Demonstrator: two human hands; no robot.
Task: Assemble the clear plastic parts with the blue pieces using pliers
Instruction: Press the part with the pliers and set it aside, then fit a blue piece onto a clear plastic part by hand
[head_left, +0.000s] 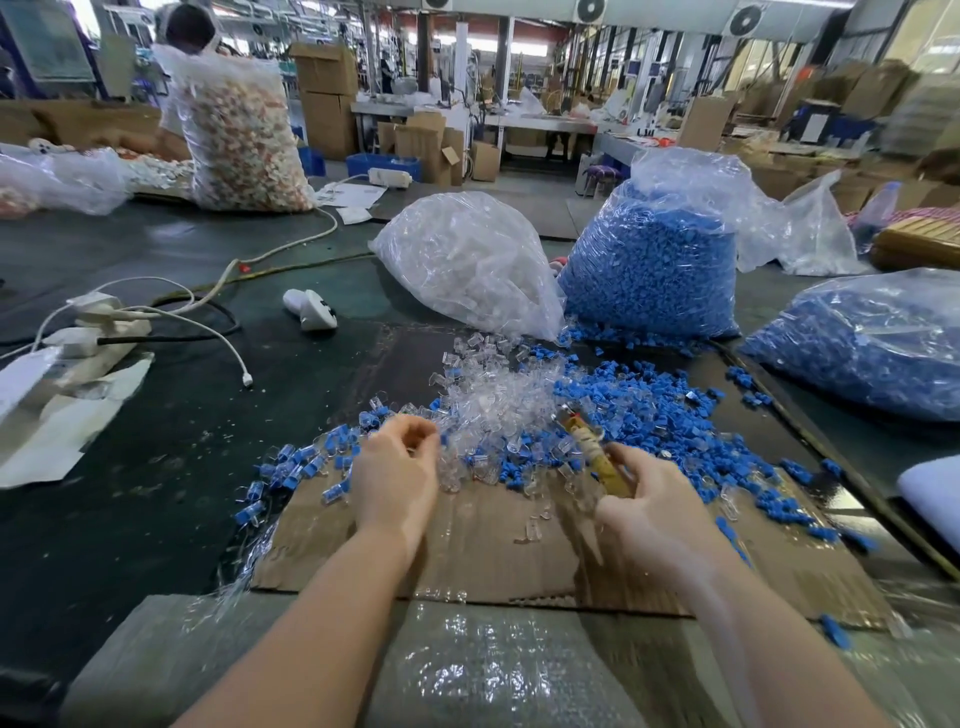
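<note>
Progress looks early-to-mid, judging by the piles: a small cluster of joined clear+blue units (291, 470) lies just left of the cardboard sheet (467, 540), vs. a big loose heap of clear plastic parts (493, 410) at the sheet's far edge and a wider spread of blue pieces (670, 415) on its far-right side. Full bags beyond the sheet, clear bag (467, 260), blue bag (649, 270), another blue bag (872, 343) to the right, suggest lots left to do. Left hand (397, 467) hovers over the sheet's far-left part, fingers curled and tips pinched together at the edge of the clear heap; prob. holding a small clear part, but too blurred to tell for sure. Right hand (660, 504) is over the sheet's right-centre, fingers wrapped round the yellow handles of the pliers (587, 441). Pliers' long axis runs diagonally, handles near the person, nose pointing away and slightly left into the clear heap; jaws lost in blur, can't tell if anything's between them. All sits on a dark counter (156, 467).
</note>
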